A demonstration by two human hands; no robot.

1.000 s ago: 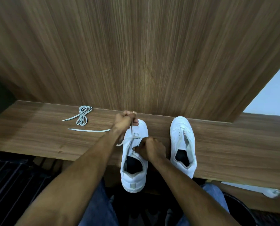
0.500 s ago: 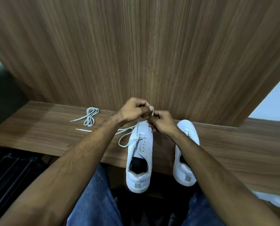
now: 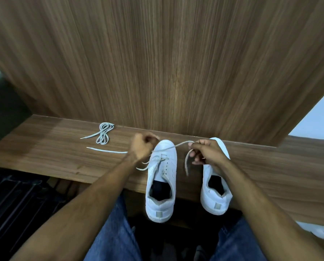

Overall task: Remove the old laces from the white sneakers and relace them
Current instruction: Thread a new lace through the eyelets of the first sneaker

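**Hands apart now, lace stretched across the toe**

Hands were bunched together above the toe half a second ago — now they've spread. Left hand (image 3: 142, 147) is fisted on one end of the lace (image 3: 178, 145), right hand (image 3: 206, 152) pinches the other, its tail dangling. The left sneaker (image 3: 162, 183) sits on the tabletop (image 3: 53, 147) edge, barely threaded; the right sneaker (image 3: 216, 193) beside it looks laceless. Spare lace bundle (image 3: 103, 133) waits well off left. Looks like evening out the ends — early days for relacing.

Two white sneakers (image 3: 161, 178) (image 3: 215, 185), two laces (one bundled (image 3: 103, 133), one threaded (image 3: 178, 146)), two hands (image 3: 142, 146) (image 3: 207, 152)
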